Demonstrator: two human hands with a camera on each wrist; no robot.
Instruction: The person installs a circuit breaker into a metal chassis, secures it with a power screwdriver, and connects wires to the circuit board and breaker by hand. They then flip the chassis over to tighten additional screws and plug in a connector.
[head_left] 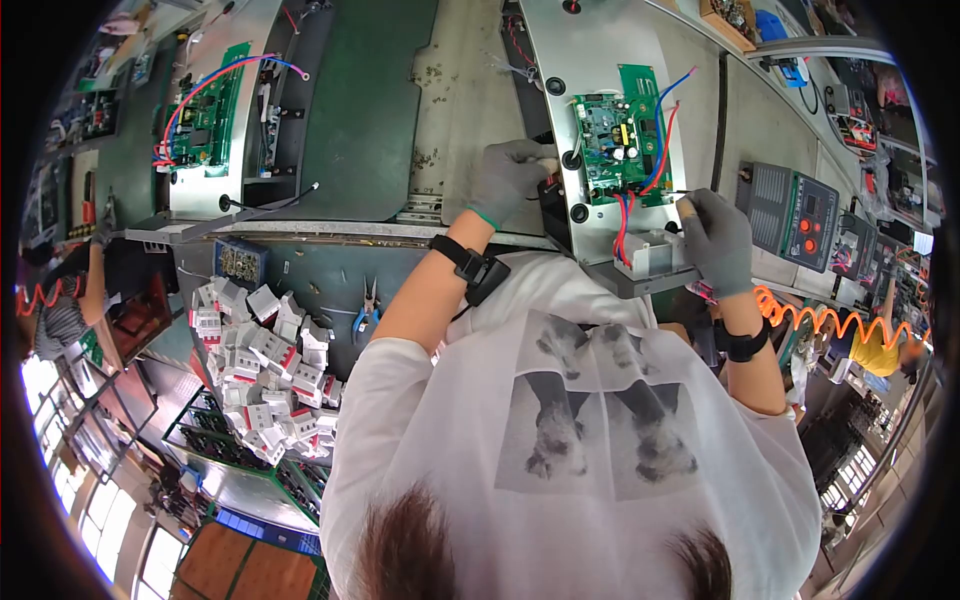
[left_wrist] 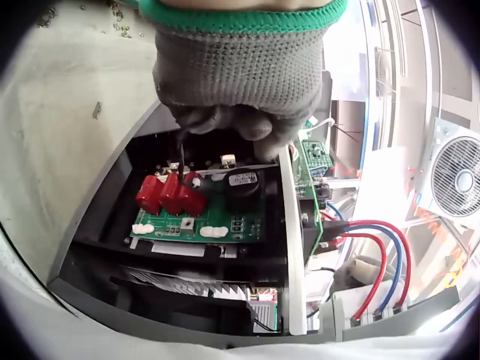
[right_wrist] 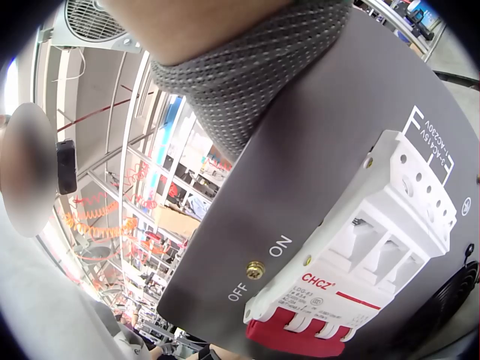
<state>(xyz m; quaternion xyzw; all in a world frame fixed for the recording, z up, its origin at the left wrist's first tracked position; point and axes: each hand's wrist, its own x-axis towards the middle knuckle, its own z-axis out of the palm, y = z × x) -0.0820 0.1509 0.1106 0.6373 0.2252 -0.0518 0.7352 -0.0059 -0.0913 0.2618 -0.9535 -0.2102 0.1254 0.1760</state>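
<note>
In front of the person is a metal power-unit chassis [head_left: 595, 60] bearing a green circuit board [head_left: 628, 135] with red and blue wires [head_left: 660, 140]. At the chassis's left side, my gloved left hand [head_left: 513, 178] has its fingers curled over the interior; a dark wire [left_wrist: 181, 150] runs down from them. Below it lie red capacitors [left_wrist: 171, 195] on another board. My gloved right hand [head_left: 718, 242] is at the right, beside the white circuit breaker [right_wrist: 360, 251] on the grey front panel [right_wrist: 292, 157]. Its fingers are hidden behind the panel in the right wrist view; I cannot tell what they hold.
A similar chassis with a board [head_left: 215, 130] stands at the left. Many white breakers [head_left: 265, 350] are heaped beside blue-handled pliers [head_left: 367, 315] and a bin of small parts [head_left: 240, 262]. A grey box with red knobs [head_left: 790, 215] and an orange coiled hose [head_left: 830, 315] are at the right.
</note>
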